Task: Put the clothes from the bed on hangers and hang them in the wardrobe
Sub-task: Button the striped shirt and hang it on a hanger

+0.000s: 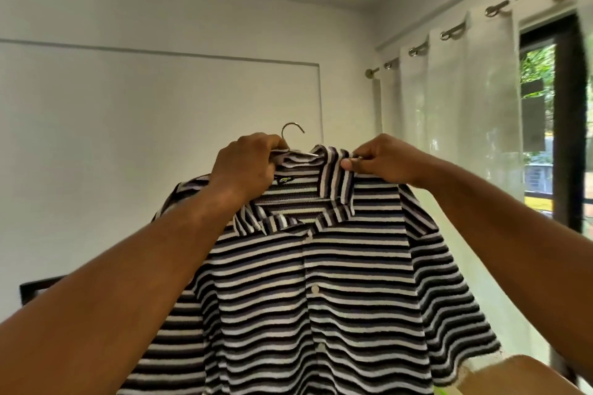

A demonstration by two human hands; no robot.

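A black, white and blue striped button shirt (314,282) hangs in front of me at chest height, its front facing me. A metal hanger (292,130) sits inside the collar, only its hook and a short stretch of wire showing above the fabric. My left hand (247,167) grips the hanger and the left side of the collar just below the hook. My right hand (382,157) pinches the right side of the collar between thumb and fingers. The bed and wardrobe are out of view.
A white wall (144,106) with a recessed panel is behind the shirt. White eyelet curtains (449,99) hang on a metal rod at the right, beside a dark-framed window (558,125). A dark frame edge (35,287) shows at lower left.
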